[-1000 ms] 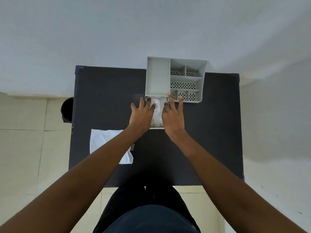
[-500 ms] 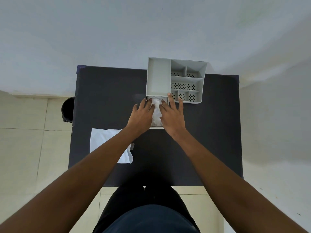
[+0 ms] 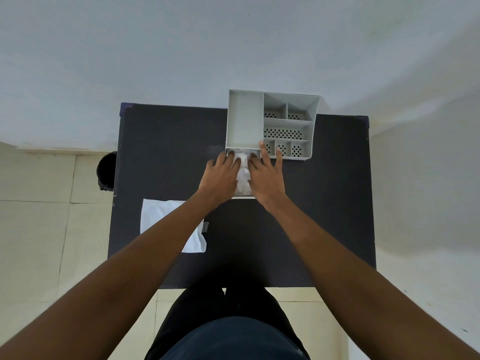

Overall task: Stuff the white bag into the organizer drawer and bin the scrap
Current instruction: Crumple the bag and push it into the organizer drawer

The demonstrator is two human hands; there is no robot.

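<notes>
White bag (image 3: 242, 175) in drawer (image 3: 243, 196), mostly hidden under both hands (image 3: 242, 178)

The person is wearing dark navy clothing over the torso and legs. Both forearms are showing bare to beyond the elbow, with no sleeves reaching them. The left hand (image 3: 220, 178) and right hand (image 3: 266, 178) are wearing no gloves, rings or watch.

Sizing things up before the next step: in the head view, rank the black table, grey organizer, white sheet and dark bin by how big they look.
1. black table
2. grey organizer
3. white sheet, partly hidden by the left arm
4. dark bin, only an edge showing, so its true size is unclear
</notes>
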